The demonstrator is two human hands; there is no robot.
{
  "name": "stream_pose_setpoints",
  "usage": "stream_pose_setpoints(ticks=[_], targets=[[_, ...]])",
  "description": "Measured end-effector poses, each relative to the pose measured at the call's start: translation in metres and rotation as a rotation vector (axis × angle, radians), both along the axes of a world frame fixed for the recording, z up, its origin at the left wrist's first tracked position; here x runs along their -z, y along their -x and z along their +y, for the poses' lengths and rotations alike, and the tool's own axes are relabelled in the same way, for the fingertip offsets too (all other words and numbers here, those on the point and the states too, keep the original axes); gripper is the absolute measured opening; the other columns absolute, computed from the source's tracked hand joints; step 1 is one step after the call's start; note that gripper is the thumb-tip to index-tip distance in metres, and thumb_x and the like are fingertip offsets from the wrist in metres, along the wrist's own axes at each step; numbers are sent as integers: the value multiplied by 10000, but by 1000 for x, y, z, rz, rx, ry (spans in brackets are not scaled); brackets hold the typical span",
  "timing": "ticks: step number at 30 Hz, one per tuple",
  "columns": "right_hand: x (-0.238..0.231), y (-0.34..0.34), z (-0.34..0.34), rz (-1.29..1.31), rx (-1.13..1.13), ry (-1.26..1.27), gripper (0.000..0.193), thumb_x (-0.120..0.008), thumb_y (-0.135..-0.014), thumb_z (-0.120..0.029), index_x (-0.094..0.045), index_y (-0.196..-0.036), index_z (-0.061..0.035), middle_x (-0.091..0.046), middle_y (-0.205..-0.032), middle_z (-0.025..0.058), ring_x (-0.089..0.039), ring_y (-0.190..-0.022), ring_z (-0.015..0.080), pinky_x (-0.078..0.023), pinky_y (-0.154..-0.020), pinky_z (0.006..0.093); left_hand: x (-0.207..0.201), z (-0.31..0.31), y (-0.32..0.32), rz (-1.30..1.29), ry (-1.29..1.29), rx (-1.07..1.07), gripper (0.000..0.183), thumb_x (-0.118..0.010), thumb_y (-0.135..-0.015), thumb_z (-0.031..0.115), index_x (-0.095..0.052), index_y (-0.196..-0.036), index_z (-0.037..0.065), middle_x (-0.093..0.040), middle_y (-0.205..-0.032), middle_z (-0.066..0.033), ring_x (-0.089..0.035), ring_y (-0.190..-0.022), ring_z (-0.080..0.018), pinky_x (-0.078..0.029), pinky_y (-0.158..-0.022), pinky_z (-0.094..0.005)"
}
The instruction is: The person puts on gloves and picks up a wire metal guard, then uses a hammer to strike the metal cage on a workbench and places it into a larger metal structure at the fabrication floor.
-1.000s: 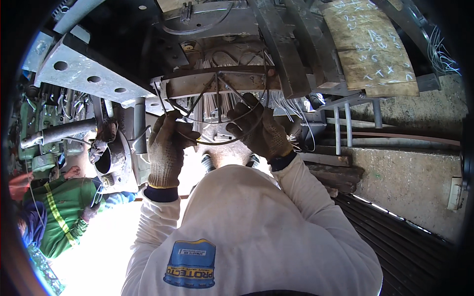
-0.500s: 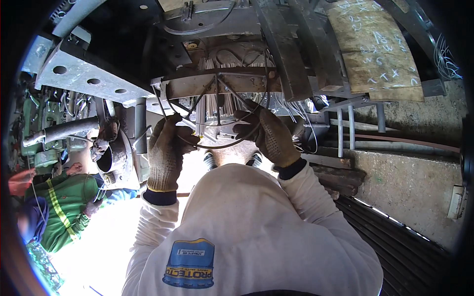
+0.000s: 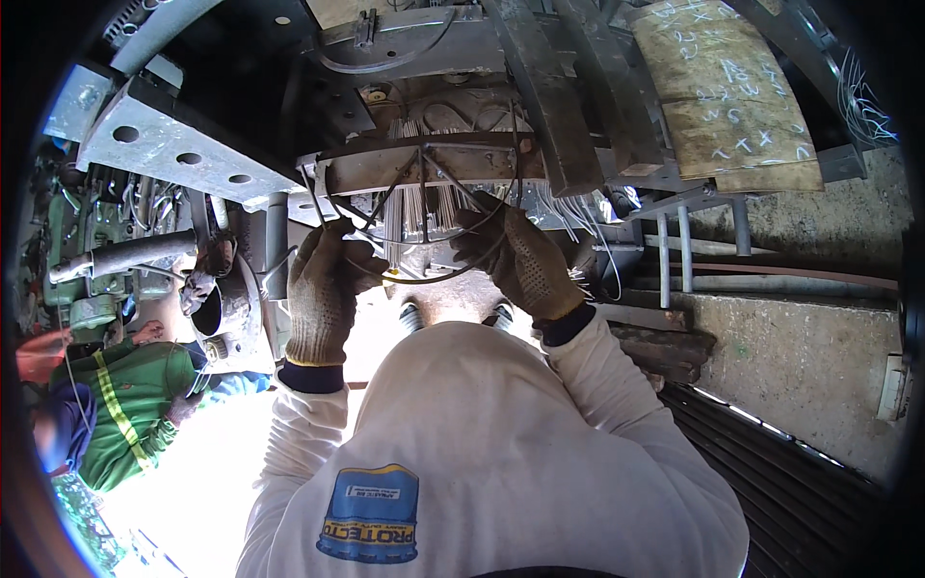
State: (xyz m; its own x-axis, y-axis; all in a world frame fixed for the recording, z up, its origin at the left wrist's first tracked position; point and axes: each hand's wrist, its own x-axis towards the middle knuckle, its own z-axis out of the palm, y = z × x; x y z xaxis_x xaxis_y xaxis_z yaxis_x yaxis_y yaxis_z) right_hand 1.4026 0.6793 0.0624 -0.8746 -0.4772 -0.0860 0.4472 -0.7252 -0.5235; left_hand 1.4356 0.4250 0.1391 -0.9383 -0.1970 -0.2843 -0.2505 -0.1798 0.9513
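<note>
My left hand [image 3: 326,289], in a tan dotted work glove, is closed on the left side of a dark bent metal rod [image 3: 424,281]. My right hand [image 3: 532,265], gloved alike, grips the same rod on its right side. The rod curves toward me between the hands, and its ends rise to the bench. Just beyond, thin metal struts [image 3: 422,197] meet in a fan at a curved steel plate [image 3: 385,173] on the bench edge. Whether the rod is joined to those struts I cannot tell. The fingertips are partly hidden in shadow.
Bundled thin rods [image 3: 405,220] lie behind the struts. Heavy steel bars [image 3: 554,106] and a chalk-marked board [image 3: 723,91] stand at right. A holed steel beam [image 3: 183,149] juts out at left. Beyond it, a person in green [image 3: 135,405] works low near machinery.
The curved rod has shifted slightly up and left, its near curve now a little farther from me. My right hand has moved slightly left with it; my left hand stays nearly in place.
</note>
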Motion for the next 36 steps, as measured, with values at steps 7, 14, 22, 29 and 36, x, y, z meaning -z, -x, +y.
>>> stream_pose_setpoints(ticks=[7,14,22,29,36], targets=[[17,-1,-10,-71,-40,297,500,-563,-1042,-331,-476,-1471,-89,-645,-1334,130,-633,-1210,236,-500,-1047,416,1,-2,6,-45,-148,-108,233,-473,-1048,65,-604,-1218,-28,-620,-837,-56,-638,-714,-141,-521,-610,-247],[34,-6,-25,-102,72,390,496,-643,-1006,-260,-489,-1440,-75,-660,-1258,129,-667,-1039,150,-547,-877,276,-9,-6,24,53,-20,-70,301,-600,-1020,246,-627,-1127,-34,-637,-723,-68,-662,-581,-180,-537,-537,-261],[26,-12,-36,-110,165,327,411,-643,-1012,-211,-531,-1390,-92,-697,-1098,113,-543,-705,90,-460,-654,232,-22,-18,62,-8,-5,30,284,-649,-988,195,-648,-1140,-44,-606,-708,-56,-632,-563,-149,-471,-469,-223],[20,-11,-39,-114,233,191,329,-613,-1028,-156,-554,-1344,-87,-692,-996,107,-459,-641,84,-396,-601,227,-16,-39,81,39,304,206,356,-523,-1043,248,-623,-1176,-67,-671,-789,-103,-692,-617,-169,-510,-493,-237],[3,-11,-30,-33,322,-160,377,-604,-1040,-222,-553,-1365,-38,-695,-991,74,-558,-722,94,-469,-686,253,-16,-32,63,40,157,205,352,-543,-1039,255,-620,-1174,-62,-631,-780,-63,-632,-609,-146,-539,-602,-270]])
